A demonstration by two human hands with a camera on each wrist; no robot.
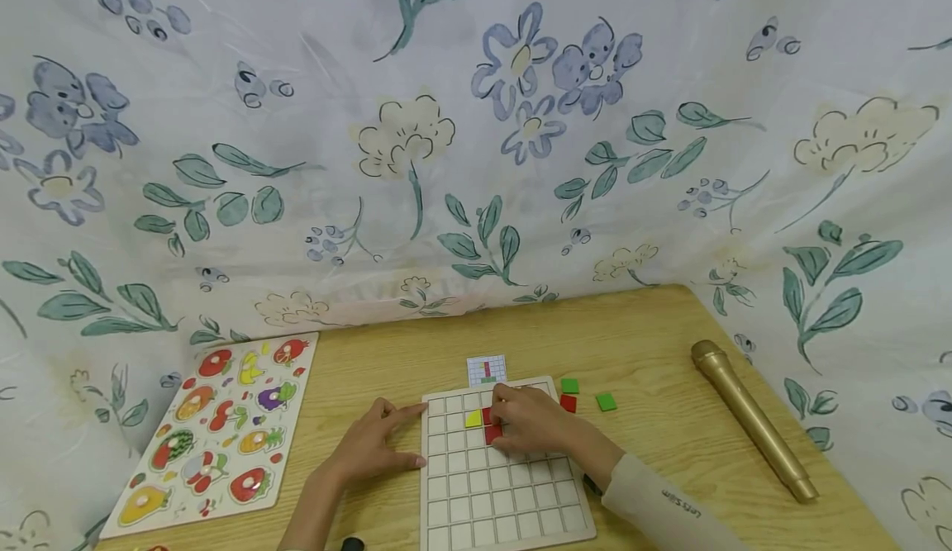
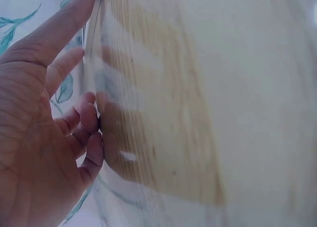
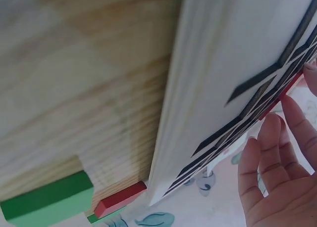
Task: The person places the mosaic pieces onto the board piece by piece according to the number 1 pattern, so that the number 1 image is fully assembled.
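Observation:
A pale board with a grid of square cells (image 1: 479, 482) lies on the table. My left hand (image 1: 375, 444) is at its left side, index fingertip and thumb tip touching the edge; in the left wrist view the left hand (image 2: 44, 133) has its other fingers bent loosely. Over the board's upper part, my right hand (image 1: 531, 420) pinches a red square tile (image 1: 492, 434) between thumb and index finger. Another red tile (image 1: 487, 415) is partly covered by these fingers, beside a yellow tile with a rounded corner (image 1: 473, 419). The right wrist view shows the right hand (image 3: 282, 177) at the red tile.
Beyond the board lies a small pattern card (image 1: 486, 368). Green tiles (image 1: 606, 402) and a red tile (image 1: 568, 403) lie right of it. A fruit puzzle board (image 1: 216, 427) is at the left, a gold microphone (image 1: 751, 419) at the right. Floral cloth hangs behind.

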